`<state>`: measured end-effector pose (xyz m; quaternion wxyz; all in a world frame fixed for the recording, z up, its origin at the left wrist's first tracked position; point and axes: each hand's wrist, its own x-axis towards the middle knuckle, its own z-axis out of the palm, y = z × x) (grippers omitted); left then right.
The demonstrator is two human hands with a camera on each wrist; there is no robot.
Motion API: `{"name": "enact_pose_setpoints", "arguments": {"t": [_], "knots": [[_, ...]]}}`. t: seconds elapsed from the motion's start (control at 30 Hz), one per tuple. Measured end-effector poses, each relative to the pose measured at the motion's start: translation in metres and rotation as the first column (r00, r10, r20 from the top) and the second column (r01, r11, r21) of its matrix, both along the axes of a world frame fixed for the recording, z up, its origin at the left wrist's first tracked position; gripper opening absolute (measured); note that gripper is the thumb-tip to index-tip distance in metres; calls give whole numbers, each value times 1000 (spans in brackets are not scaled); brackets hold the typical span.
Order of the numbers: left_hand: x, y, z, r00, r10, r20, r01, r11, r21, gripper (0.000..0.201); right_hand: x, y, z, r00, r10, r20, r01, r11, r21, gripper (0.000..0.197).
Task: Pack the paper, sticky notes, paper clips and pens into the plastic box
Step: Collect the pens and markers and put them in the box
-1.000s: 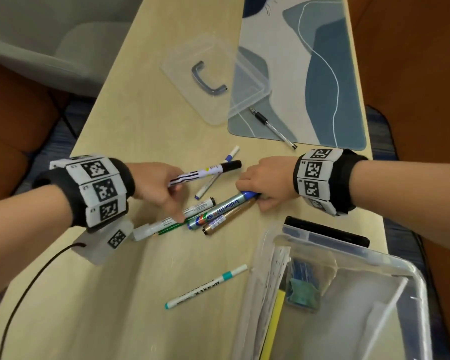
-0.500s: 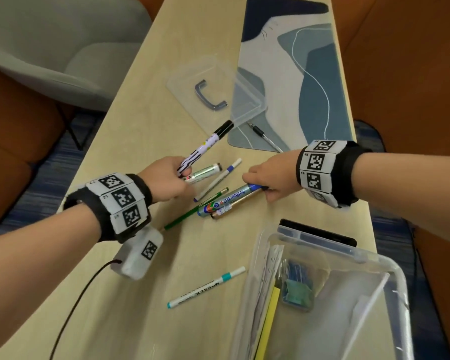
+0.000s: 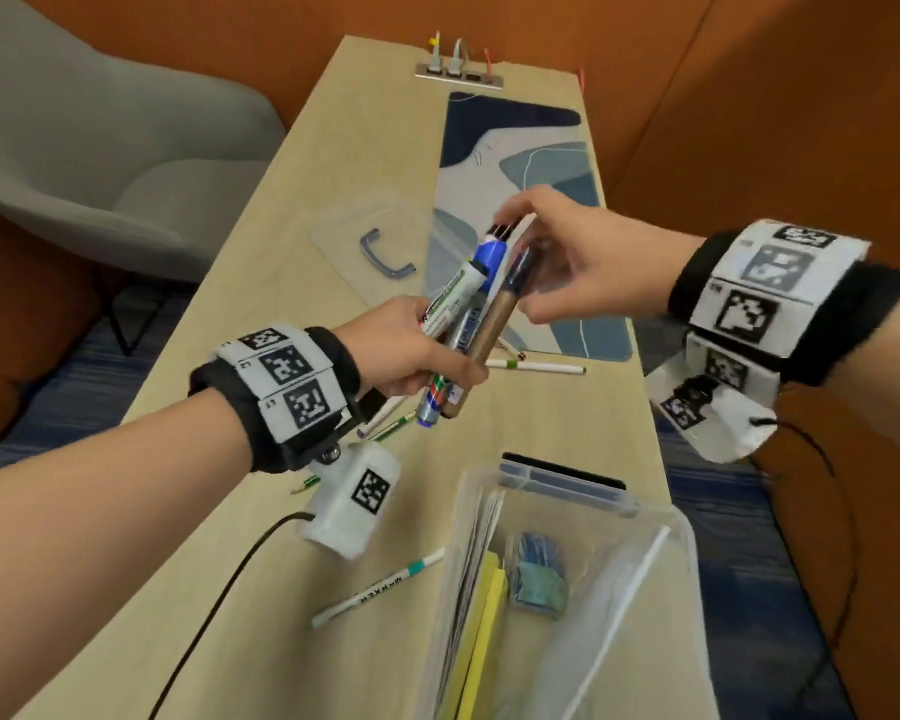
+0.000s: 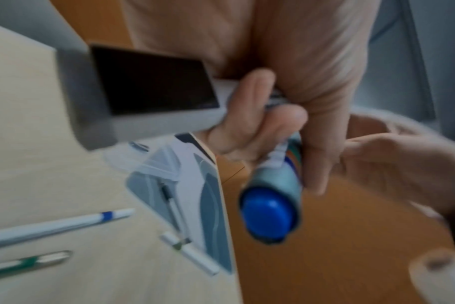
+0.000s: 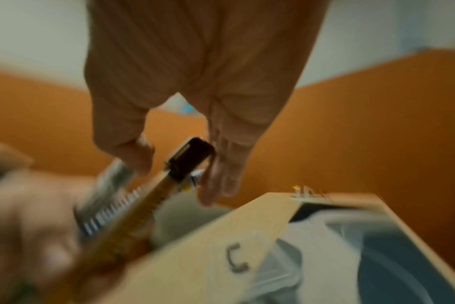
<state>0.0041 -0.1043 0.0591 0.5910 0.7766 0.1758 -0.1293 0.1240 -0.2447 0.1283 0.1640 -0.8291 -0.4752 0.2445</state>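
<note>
Gripping a bundle of pens [image 3: 463,324] above the counter [image 3: 292,252], left hand [image 3: 406,350] curls round them, right hand [image 3: 557,252] pinches their tops; paper [image 3: 471,543], sticky notes [image 3: 484,615], paper clips [image 3: 536,574] already sit in the box [image 3: 681,589], loose pens remain.
</note>
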Motion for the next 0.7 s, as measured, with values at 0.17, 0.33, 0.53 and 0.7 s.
{"name": "enact_pose_setpoints", "arguments": {"t": [0.17,0.33,0.53,0.7], "knots": [[-10,-25,49,992,-21,123,43,984,-173,13,-46,-39,9,729,-305,-613,436,897,73,61],[-28,-73,70,965,-217,147,224,974,-39,15,-100,-58,-9,441,-176,-880,707,672,220,35],[-46,-83,85,978,-206,21,198,957,210,36,-110,-99,-8,361,-273,-892,911,309,274,12],[-59,-58,99,887,-386,-253,444,563,697,32,-113,-138,-1,539,-377,-753,820,439,367,4]]}}
